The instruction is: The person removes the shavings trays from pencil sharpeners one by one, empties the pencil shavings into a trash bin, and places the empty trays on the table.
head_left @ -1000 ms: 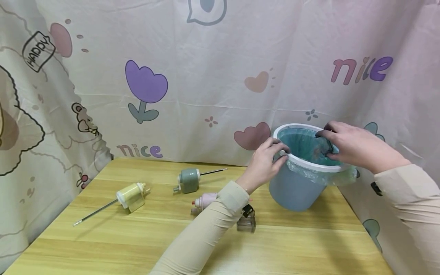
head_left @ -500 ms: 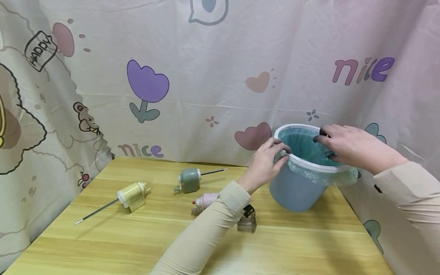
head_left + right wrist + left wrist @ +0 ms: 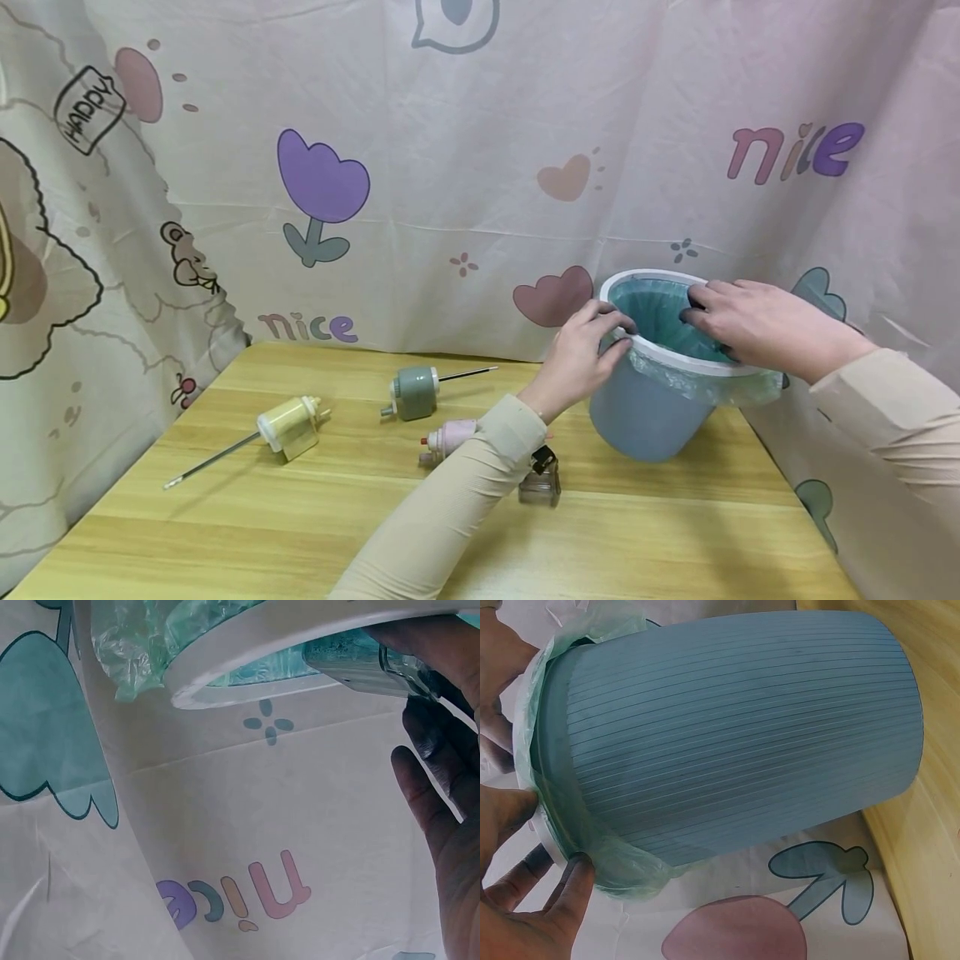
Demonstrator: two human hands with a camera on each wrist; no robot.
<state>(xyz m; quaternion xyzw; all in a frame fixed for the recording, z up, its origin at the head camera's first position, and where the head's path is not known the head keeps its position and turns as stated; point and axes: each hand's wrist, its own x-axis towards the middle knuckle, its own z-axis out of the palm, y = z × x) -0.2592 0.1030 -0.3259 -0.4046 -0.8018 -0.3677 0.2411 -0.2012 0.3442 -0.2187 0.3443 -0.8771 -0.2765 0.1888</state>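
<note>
A blue-grey trash bin (image 3: 651, 421) with a white rim and a green plastic liner (image 3: 742, 387) stands at the table's right. My left hand (image 3: 581, 354) pinches its near-left rim between thumb and fingers, also seen in the left wrist view. Over the bin's mouth, my right hand (image 3: 772, 325) holds a small clear plastic box (image 3: 352, 667), its fingertips dark with smudges. The hand mostly hides this box in the head view; the right wrist view shows it tilted inside the rim. What lies deep in the bin is hidden.
Yellow (image 3: 288, 423) and green (image 3: 414, 393) pencil sharpeners, each with a pencil in it, lie on the wooden table (image 3: 225, 533). A pink sharpener (image 3: 453, 435) is partly behind the left forearm, near another clear box (image 3: 538, 485). A printed curtain (image 3: 450, 167) hangs behind.
My right hand has lowered and turned over the bin, so the clear box, visible a second ago, is now mostly hidden from the head view. My left hand stays on the rim.
</note>
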